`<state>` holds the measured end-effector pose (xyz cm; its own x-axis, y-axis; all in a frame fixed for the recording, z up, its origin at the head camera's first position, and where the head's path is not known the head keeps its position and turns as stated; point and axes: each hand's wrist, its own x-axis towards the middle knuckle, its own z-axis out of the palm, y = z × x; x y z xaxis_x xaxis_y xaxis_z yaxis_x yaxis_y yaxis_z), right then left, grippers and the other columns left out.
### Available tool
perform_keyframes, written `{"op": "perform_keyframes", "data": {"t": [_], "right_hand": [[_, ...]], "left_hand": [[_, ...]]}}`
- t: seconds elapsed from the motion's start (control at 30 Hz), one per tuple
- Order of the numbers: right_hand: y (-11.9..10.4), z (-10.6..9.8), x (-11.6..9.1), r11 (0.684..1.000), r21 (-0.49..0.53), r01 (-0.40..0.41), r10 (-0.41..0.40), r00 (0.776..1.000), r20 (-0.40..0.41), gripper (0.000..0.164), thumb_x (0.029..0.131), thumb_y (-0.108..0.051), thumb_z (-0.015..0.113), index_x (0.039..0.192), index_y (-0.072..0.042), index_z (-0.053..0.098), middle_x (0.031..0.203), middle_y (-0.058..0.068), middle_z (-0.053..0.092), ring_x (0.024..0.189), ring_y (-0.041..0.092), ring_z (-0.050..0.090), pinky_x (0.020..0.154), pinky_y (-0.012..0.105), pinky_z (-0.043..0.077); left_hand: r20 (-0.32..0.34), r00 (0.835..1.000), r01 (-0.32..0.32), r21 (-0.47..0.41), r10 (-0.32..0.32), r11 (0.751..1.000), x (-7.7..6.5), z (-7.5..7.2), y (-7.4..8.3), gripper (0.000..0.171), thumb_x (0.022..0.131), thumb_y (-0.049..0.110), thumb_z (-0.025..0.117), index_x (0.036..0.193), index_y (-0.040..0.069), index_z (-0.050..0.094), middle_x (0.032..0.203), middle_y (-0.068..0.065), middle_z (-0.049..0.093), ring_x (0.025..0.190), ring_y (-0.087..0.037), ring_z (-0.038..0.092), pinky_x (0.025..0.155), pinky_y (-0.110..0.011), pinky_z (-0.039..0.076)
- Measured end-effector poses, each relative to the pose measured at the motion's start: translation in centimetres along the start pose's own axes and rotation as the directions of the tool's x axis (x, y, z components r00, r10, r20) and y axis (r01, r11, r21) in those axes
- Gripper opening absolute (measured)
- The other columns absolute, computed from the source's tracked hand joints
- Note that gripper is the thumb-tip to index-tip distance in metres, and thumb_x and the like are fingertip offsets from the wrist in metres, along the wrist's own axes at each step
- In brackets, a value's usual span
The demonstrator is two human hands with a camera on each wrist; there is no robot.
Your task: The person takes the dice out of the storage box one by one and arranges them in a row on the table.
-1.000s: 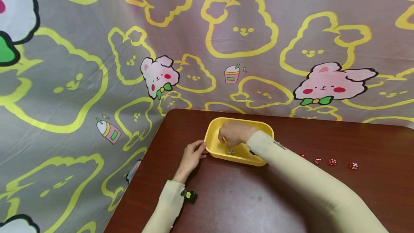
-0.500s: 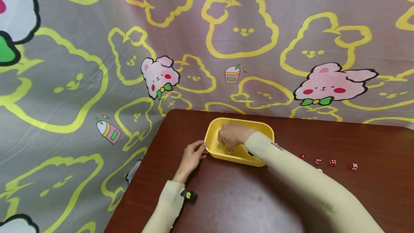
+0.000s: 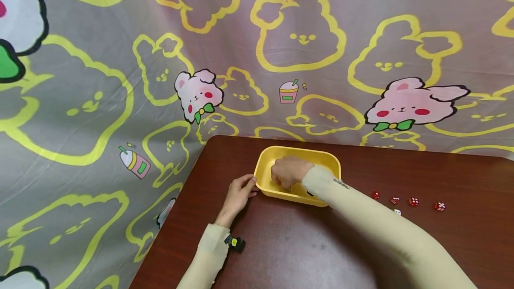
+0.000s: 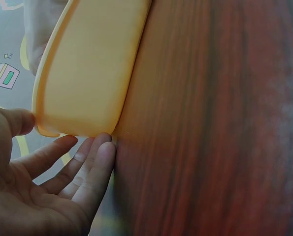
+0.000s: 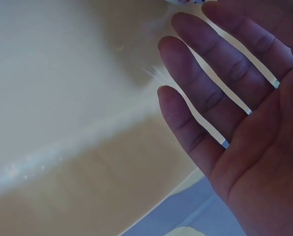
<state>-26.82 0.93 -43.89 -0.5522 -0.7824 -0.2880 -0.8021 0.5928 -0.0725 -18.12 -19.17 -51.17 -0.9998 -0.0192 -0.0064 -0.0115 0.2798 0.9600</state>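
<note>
A yellow plastic bin stands on the dark wooden table. My left hand holds its near left corner; in the left wrist view the thumb meets the rim of the bin, and fingertips touch the outer wall. My right hand reaches down inside the bin, fingertips low near the floor. A small white die shows just beneath it. In the right wrist view several fingers lie fairly straight, and a die peeks in at the top edge by the index fingertip. The thumb tip is hidden, so I cannot tell whether it pinches a die.
Several red dice lie in a loose row on the table to the right of the bin. A white die sits beside the right sleeve. Patterned cloth hangs behind and left of the table.
My right hand has come slightly nearer and lower in the bin and now covers one of the two dice seen there earlier. My left hand stays at the corner.
</note>
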Motion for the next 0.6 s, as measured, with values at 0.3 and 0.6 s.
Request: {"op": "perform_keyframes", "data": {"t": [0.3, 0.6], "right_hand": [[-0.21, 0.6, 0.18, 1.0, 0.017, 0.02, -0.02, 1.0, -0.001, 0.026, 0.076, -0.002, 0.078, 0.068, -0.027, 0.073, 0.077, -0.008, 0.068, 0.066, 0.012, 0.056, 0.058, 0.027, 0.05], [-0.08, 0.87, 0.18, 0.999, 0.043, 0.02, -0.02, 1.0, -0.008, 0.03, 0.076, 0.0, 0.076, 0.065, -0.027, 0.071, 0.073, -0.011, 0.066, 0.065, 0.01, 0.056, 0.057, 0.024, 0.049]], "left_hand": [[0.006, 1.0, 0.006, 0.004, -0.006, 1.0, -0.01, -0.01, 0.09, 0.034, 0.108, 0.017, 0.056, 0.131, -0.004, 0.068, 0.124, -0.026, 0.072, 0.098, -0.029, 0.077, 0.08, -0.033, 0.068], [0.006, 1.0, 0.006, 0.01, -0.006, 1.0, -0.08, -0.04, 0.09, 0.034, 0.107, 0.017, 0.056, 0.131, -0.005, 0.067, 0.125, -0.026, 0.071, 0.098, -0.032, 0.077, 0.079, -0.031, 0.068]]}}
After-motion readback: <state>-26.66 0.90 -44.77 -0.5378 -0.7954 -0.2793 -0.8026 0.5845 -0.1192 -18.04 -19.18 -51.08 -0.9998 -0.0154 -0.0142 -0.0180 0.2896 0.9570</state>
